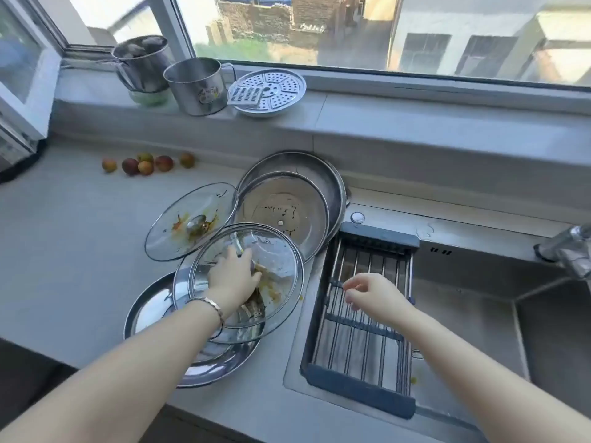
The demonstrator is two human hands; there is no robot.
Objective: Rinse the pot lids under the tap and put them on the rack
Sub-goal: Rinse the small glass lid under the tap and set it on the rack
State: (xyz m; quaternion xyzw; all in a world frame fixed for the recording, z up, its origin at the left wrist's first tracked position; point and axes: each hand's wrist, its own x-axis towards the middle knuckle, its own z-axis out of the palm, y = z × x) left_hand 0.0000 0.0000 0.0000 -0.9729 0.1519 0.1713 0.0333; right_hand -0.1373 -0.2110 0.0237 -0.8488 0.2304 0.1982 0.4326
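Lid in hand's reach: top glass lid (275, 260), streaked with yellow food, at frame centre. It lies flat on a pile of other lids on the desk (64, 251), just left of the sink (473, 314).
Left grip (233, 273): lying on the lid's middle, fingers bent over where the knob should be. Cannot tell if they have closed on it.
Right grip (371, 294): fingers loosely curled, holding nothing, hanging over the rack (361, 391).
Key relation: the tap (566, 247) is at far right. From the lid the way runs rightward, over the rack and into the basin. The left grip is the nearer to the lid, the right grip nearer the water.
Rack: bars bare, set across the sink's left end, between pile and tap.
In the way: likely only the right grip itself; the lid must lift clear of the rack's near rim.
Pile: steel lid (147, 311) beneath; soiled second glass lid (179, 231) upper left; two steel lids (287, 206) behind, leaning.
Risk, my guess: lifting may shift the lids underneath.
Around: small fruit (145, 164) on the desk; steel mugs (195, 86) on the sill.
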